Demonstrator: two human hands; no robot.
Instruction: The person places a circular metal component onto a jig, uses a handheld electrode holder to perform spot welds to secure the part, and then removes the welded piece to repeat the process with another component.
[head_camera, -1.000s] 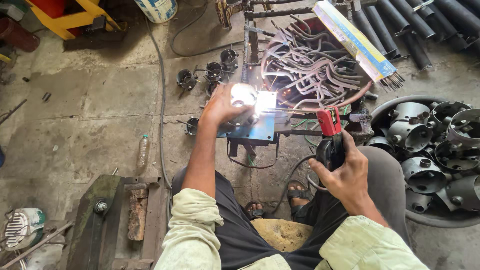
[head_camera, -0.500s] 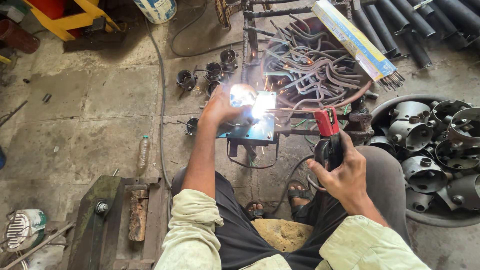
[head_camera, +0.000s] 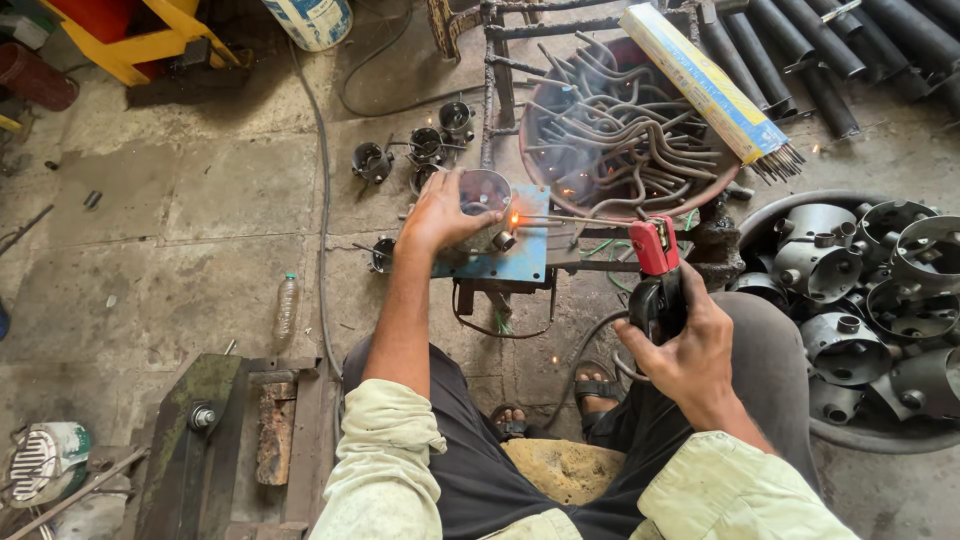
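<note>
On blue plate (head_camera: 520, 262), one cup (head_camera: 487, 203), two hands

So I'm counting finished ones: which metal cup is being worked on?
The cup on the blue plate, under the left hand; others lie on the floor.

Dull grey metal cup (head_camera: 487, 195) on a scuffed blue-painted steel plate (head_camera: 505, 258); rough concrete floor (head_camera: 180, 230).
</note>
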